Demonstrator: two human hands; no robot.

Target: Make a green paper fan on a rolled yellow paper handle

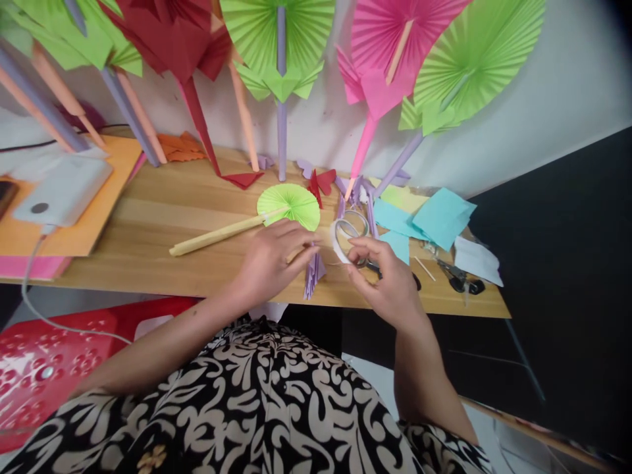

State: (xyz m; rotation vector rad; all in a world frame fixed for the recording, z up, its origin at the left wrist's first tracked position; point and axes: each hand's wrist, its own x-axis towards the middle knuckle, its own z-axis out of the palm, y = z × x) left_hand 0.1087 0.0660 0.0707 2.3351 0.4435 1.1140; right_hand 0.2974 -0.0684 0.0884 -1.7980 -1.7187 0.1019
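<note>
My right hand [388, 283] grips a white roll of tape [338, 245], which is tilted on edge between thumb and fingers. To its left, my left hand [276, 257] has thumb and forefinger pinched together; what lies between the tips is too small to make out. Directly below those fingertips is a purple pleated paper piece [312, 280], and I cannot tell whether they touch it. Behind the left hand lies a round green paper fan [291, 204] with a rolled pale yellow paper stick [217, 236]. A second tape roll [363, 224] rests just behind the held one.
Large finished paper fans on sticks, such as a green one [279, 39] and a pink one [385, 85], lean on the wall. Blue paper sheets [444, 217] and scissors [459, 280] lie at right. A white power bank [66, 191] sits on orange paper at left.
</note>
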